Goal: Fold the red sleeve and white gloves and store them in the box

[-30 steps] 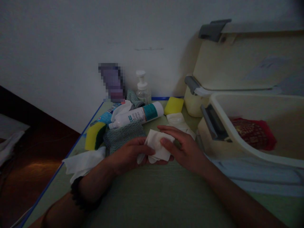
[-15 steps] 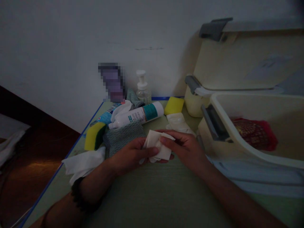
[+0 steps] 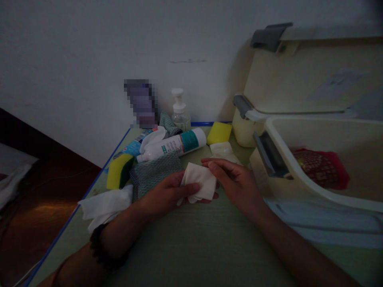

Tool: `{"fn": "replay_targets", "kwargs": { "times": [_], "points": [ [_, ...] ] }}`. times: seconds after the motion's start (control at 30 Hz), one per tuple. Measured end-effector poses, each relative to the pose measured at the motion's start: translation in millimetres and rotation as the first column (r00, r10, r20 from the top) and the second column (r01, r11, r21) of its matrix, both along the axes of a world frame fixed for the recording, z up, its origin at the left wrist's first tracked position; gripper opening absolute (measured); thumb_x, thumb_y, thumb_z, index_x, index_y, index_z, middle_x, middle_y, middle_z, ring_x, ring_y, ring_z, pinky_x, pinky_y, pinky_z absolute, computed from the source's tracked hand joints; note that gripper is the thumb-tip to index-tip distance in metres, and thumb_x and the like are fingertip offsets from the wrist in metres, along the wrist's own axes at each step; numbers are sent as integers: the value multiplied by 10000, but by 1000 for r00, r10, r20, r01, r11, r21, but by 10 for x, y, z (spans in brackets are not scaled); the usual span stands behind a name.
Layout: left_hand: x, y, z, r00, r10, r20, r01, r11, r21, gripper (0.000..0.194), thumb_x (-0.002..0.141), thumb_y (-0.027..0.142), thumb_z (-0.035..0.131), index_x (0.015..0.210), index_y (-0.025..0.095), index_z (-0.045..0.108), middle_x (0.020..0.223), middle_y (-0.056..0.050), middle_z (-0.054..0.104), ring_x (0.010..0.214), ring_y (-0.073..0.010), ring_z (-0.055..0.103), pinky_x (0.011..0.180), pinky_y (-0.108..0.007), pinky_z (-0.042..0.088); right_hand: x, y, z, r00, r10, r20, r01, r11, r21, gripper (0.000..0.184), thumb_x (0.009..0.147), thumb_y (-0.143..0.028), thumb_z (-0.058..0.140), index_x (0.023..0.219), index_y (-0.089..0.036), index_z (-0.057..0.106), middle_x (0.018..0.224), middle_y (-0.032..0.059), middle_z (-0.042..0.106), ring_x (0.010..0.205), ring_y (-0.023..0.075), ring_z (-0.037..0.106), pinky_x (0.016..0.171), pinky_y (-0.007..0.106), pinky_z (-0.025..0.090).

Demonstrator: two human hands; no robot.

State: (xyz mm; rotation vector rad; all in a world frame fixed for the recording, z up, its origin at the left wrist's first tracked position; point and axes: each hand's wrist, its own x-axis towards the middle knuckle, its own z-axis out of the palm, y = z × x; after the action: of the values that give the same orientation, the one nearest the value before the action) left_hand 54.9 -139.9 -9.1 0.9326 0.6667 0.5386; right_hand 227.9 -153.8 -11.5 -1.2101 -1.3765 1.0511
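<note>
Both of my hands hold a folded white tissue (image 3: 199, 185) just above the green table (image 3: 197, 251). My left hand (image 3: 166, 195) pinches its lower left edge between thumb and fingers. My right hand (image 3: 235, 181) grips its right side, with the fingertips curled over the top corner. A grey-green knitted cloth (image 3: 154, 171) lies right behind my left hand. Another white tissue (image 3: 223, 150) lies flat behind my right hand.
A white spray bottle (image 3: 173, 145) lies on its side at the back, near a pump bottle (image 3: 180, 111), two yellow sponges (image 3: 219, 132) (image 3: 119, 170) and a crumpled white cloth (image 3: 104, 205). At the right stands an open cream plastic bin (image 3: 317, 187) holding a red mesh item (image 3: 320, 167).
The tissue has been flattened into a neater square. My right fingers have slid from over its middle to its upper right corner; my left hand has stayed nearly still.
</note>
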Motion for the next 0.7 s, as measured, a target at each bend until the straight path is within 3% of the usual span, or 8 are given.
{"fn": "replay_targets", "kwargs": {
  "times": [0.43,0.7],
  "points": [
    [-11,6,-15,992,109,-57,-101,988,116,137,787,236,663,887,146,636,706,10,656,579,-82,516,541,-184,350,25,24,-66,991,58,125,-80,980,183,198,814,-288,612,999,-251,676,1098,46,646,1038,188,594,889,373,494],
    [-5,-9,-11,995,79,-66,-72,992,101,155,795,259,648,907,152,651,739,-11,672,625,-99,541,556,-188,359,18,1,-48,993,117,25,-118,989,87,173,843,-316,569,929,-249,703,1126,44,636,943,173,629,687,289,563]
  ]
}}
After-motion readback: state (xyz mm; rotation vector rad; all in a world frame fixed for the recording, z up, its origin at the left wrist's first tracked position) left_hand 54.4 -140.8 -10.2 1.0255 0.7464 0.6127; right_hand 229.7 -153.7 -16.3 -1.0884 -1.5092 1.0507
